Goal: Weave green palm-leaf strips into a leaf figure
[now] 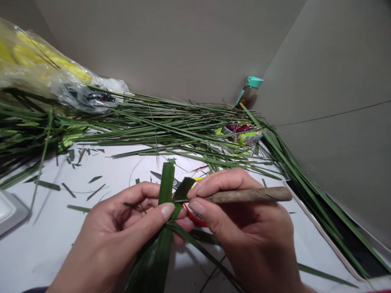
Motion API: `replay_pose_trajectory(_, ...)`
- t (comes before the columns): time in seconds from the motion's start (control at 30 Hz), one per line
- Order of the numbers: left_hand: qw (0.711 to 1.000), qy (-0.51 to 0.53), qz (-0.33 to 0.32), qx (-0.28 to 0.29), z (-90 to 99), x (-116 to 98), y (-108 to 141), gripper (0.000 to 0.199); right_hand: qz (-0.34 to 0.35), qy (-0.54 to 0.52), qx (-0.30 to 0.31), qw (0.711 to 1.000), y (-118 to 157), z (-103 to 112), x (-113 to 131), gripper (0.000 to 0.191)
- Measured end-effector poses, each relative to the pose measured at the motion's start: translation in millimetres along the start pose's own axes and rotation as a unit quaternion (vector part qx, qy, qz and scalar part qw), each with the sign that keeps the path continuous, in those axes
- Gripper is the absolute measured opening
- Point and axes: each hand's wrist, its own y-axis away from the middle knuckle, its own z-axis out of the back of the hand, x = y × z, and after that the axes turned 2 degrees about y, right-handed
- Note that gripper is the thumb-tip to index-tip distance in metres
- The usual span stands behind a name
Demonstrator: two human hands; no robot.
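Note:
Several broad green leaf strips (165,183) cross at the centre of the head view, pinched between the thumb and fingers of my left hand (128,224). My right hand (244,219) grips a wooden-handled tool (250,195) between thumb and fingers. The tool's thin metal tip touches or lies just over the leaf strip beside my left thumb. Long leaf ends hang below toward the bottom edge. Behind the hands are scissors (176,183), partly hidden, with a red handle loop showing between my hands.
Long green leaves (171,118) lie in a pile across the back of the white table (100,162). A clear bag (55,69) with yellow contents is at back left, a teal-capped bottle (249,91) at back right. Leaves lie over a dark, pale-edged tray-like object (324,211). A white object (10,211) is at left.

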Motion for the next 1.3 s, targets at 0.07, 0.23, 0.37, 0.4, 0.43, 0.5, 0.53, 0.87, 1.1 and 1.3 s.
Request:
replay_pose_trajectory(0.07, 1.0, 0.011, 0.004, 0.0, 0.8, 1, 0, 0.014, 0.007, 0.005, 0.003, 1.0, 0, 0, -1, 0.019)
replay_pose_trajectory(0.23, 1.0, 0.029, 0.005, 0.001, 3.1, 3, 1, 0.014, 0.04, 0.044, -0.016, 0.998, 0, 1, -5, 0.015)
replay_pose_trajectory(0.37, 1.0, 0.019, -0.003, -0.014, -0.6, 0, -1, 0.018, 0.06, 0.093, -0.022, 0.994, 0, 1, -5, 0.013)
replay_pose_trajectory(0.4, 1.0, 0.006, -0.009, -0.026, -2.1, -1, -2, 0.02, 0.061, 0.098, -0.024, 0.993, 0, 1, -4, 0.013)
replay_pose_trajectory(0.43, 0.999, -0.006, -0.014, -0.041, -3.7, -3, -3, 0.023, 0.064, 0.099, -0.028, 0.993, 0, 1, -4, 0.012)
replay_pose_trajectory(0.5, 0.997, -0.022, -0.02, -0.069, -7.2, -7, -5, 0.029, 0.062, 0.097, -0.031, 0.993, 0, 1, -3, 0.013)
replay_pose_trajectory(0.53, 0.997, -0.025, -0.02, -0.077, -8.8, -9, -6, 0.032, 0.059, 0.095, -0.027, 0.993, 0, 0, -3, 0.013)
replay_pose_trajectory(0.87, 0.996, -0.025, -0.015, -0.081, -6.8, -4, -5, 0.03, 0.041, 0.077, 0.02, 0.996, 1, 3, -8, 0.014)
replay_pose_trajectory(1.1, 0.998, -0.01, -0.026, -0.065, 0.8, 2, -4, 0.032, 0.099, 0.143, 0.007, 0.985, 5, 3, -11, 0.017)
replay_pose_trajectory(1.3, 0.997, -0.013, -0.013, -0.076, -1.9, 0, -3, 0.034, 0.123, 0.153, 0.007, 0.98, 4, 2, -14, 0.017)
